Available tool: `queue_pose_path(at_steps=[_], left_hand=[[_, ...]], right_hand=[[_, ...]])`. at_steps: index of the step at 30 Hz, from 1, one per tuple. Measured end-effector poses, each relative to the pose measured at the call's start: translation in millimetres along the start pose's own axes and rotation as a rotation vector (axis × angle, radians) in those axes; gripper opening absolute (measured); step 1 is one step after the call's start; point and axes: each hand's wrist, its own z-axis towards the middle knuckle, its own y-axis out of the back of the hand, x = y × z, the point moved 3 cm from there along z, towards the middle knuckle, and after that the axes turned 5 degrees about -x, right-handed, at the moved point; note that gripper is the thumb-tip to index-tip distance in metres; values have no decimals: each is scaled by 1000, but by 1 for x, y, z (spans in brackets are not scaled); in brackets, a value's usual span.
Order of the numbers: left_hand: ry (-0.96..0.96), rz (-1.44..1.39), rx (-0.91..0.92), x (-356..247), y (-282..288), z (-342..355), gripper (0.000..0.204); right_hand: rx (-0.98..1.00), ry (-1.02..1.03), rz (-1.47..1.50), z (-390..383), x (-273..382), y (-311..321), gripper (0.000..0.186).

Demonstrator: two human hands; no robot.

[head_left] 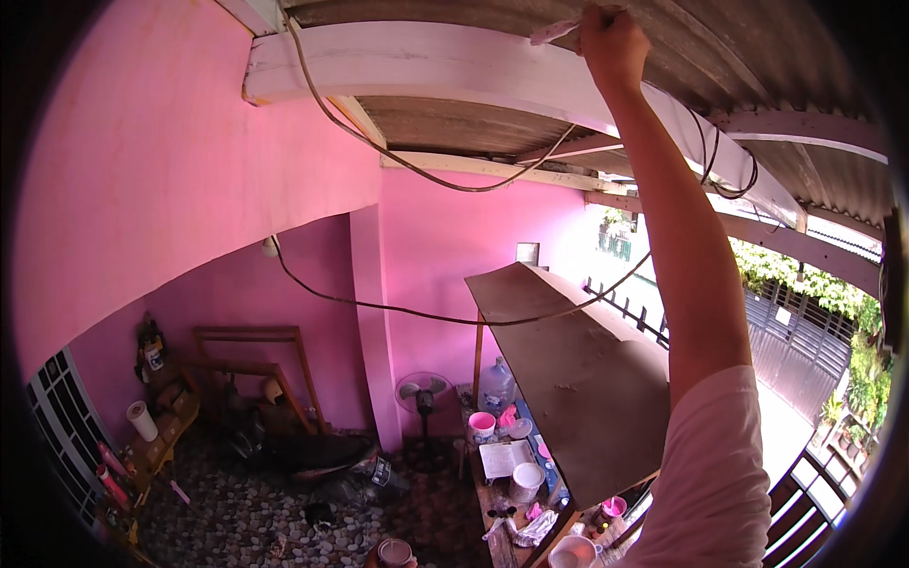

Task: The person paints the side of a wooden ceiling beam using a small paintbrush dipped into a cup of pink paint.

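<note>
High overhead, my right hand (614, 43) is closed around a paintbrush (555, 34), whose pale, whitish end sticks out to the left of the fist. That end lies at the upper edge of a white-pink painted wooden beam (426, 59), just under the corrugated roof (748, 47). The rest of the brush is hidden in my fingers. My right arm, in a pale short sleeve, reaches up from the lower right. My left hand is out of the picture.
Loose cables (426, 308) hang across the space below the beam. Beneath stand a brown sloping panel (568, 360), a table with a white bucket (526, 481) and pink tub (482, 423), a fan (423, 396) and a parked motorbike (312, 454). Pink walls (170, 161) rise at left.
</note>
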Motion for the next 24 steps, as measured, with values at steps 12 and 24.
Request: queue_pose_path(at_steps=[12,24], left_hand=[[154,-67,-49,-30,-5,-4,54],[-40,135,-46,-7,-1,9,52]], right_hand=[[86,10,-199,11,-40,16,35],[148,-24,-220,11,-65,30,34]])
